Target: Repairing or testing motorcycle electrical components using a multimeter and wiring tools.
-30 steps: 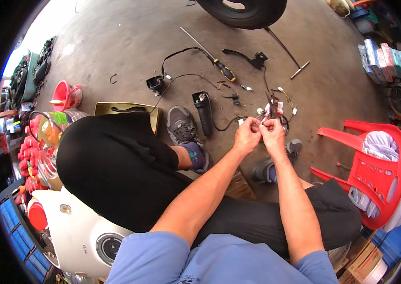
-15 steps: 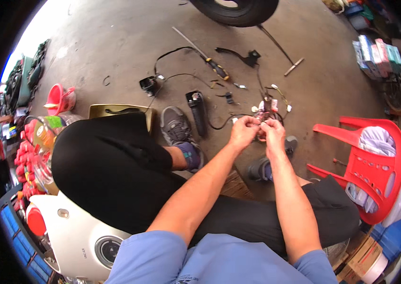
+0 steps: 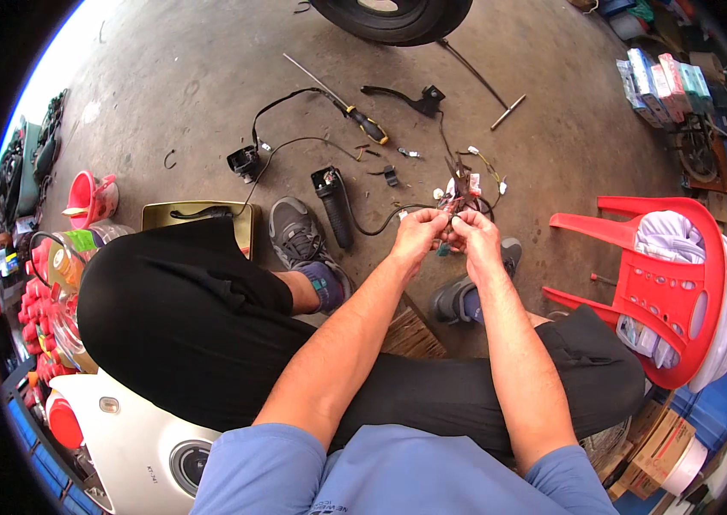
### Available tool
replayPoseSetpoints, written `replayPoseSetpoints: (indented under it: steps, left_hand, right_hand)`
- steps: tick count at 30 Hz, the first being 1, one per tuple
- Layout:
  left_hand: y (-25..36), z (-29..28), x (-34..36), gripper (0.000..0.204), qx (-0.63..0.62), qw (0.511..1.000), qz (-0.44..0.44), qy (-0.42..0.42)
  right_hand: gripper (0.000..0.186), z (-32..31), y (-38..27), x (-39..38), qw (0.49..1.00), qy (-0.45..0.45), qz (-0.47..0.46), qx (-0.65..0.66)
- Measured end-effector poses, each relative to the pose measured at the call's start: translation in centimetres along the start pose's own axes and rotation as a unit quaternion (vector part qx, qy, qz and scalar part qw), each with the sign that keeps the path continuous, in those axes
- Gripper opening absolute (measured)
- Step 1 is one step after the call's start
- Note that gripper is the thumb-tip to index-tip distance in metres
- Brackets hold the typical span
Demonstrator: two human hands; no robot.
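My left hand and my right hand meet in front of me, each closed in a pinch at the near end of a wire bundle. The thin wires between the fingertips are mostly hidden. White connectors and a yellowish wire spread out from the bundle across the floor. A black cable runs left from it to a black handlebar grip. Left of the grip lies a black switch housing with its own cable. A small black clip rests between the grip and the bundle.
Farther out lie a yellow-and-black screwdriver, a black lever and a T-handle wrench, below a tyre. A shallow tin tray is at left, near a red scoop. A red plastic chair stands right; a white speaker sits lower left.
The whole scene has shifted a little left in the picture as the head moved. Both hands remain pinched together at the wires, with a small change of finger position.
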State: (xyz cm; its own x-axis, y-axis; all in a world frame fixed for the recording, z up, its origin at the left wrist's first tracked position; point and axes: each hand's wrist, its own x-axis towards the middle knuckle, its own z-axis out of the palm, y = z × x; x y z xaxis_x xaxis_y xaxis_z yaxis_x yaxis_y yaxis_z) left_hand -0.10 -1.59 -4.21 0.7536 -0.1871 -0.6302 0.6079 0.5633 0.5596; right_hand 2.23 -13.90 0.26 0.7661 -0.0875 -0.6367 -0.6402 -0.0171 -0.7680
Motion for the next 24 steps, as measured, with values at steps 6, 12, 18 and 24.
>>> replayPoseSetpoints:
  steps: [6,12,18,24]
  left_hand:
    - [0.0,0.1,0.2,0.015,-0.002,1.000,-0.001,-0.018]
    - [-0.1,0.2,0.3,0.014,0.012,1.000,-0.017,-0.019]
    - [-0.4,-0.4,0.5,0.015,-0.020,0.998,-0.045,-0.048]
    - [0.2,0.9,-0.2,0.017,-0.014,1.000,-0.023,0.000]
  right_hand:
    - [0.004,-0.5,0.1,0.2,1.000,-0.010,-0.011,-0.017]
    - [0.004,0.0,0.2,0.0,0.999,0.000,-0.027,-0.020]
    - [0.005,0.4,0.2,0.1,0.999,0.009,-0.015,-0.030]
    - [0.007,0.4,0.8,0.4,0.990,0.040,-0.071,-0.116]
